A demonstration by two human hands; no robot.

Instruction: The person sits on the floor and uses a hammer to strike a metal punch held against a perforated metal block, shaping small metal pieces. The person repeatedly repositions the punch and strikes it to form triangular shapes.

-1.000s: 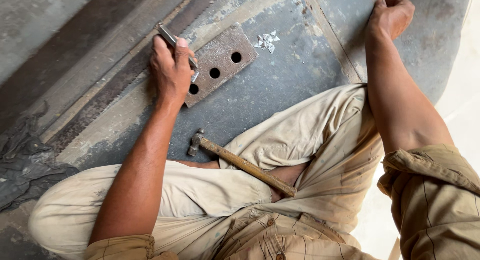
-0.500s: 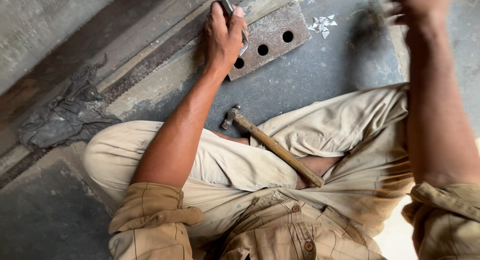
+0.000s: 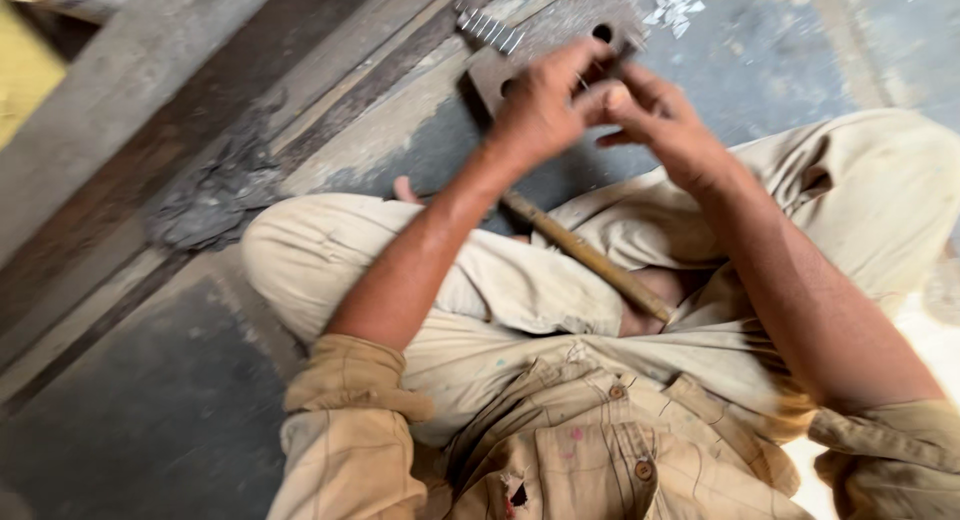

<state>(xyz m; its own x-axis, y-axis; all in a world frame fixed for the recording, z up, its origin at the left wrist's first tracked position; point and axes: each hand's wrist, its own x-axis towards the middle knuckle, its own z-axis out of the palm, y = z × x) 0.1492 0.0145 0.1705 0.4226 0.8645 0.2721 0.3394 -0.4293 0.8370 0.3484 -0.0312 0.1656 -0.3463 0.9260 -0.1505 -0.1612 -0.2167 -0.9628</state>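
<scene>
Both hands, left hand (image 3: pixel 540 110) and right hand (image 3: pixel 660 120), together over holed metal plate (image 3: pixel 520 55)

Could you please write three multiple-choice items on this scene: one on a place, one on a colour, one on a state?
1. Where does the hammer lie?
A. across the person's lap
B. on the metal plate
C. in the right hand

2. What colour is the hammer's handle?
A. blue
B. light brown wood
C. white

3. How do the left hand and right hand stand?
A. far apart
B. flat on the floor
C. close together over the metal plate

Answers: 1 A, the handle rests on the trousers; 2 B, it looks like bare wood; 3 C, the fingers meet above the holed plate.
</scene>
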